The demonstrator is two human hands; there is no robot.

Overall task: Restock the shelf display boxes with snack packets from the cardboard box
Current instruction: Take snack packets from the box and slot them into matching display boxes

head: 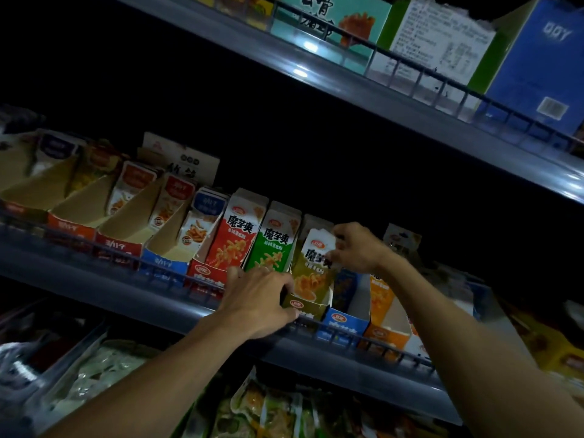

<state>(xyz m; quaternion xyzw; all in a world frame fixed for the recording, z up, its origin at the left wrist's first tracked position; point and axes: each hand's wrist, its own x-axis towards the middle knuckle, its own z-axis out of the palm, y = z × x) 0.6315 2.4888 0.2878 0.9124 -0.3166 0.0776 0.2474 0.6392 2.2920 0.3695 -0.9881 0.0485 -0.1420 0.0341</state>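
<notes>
Risk in the head view: my right hand point(355, 248) pinches the top of the olive snack packets point(316, 263) standing in the olive display box point(303, 306), while my left hand point(262, 298) grips that box's front corner. I judge that a hard push would tip the box against the green display box point(273, 238) just beside it, or buckle the packets. Wire rail point(344, 335) along the shelf edge blocks forward sliding. Open room lies above the packets, under the upper shelf point(347, 86). Cardboard supply box not visible.
</notes>
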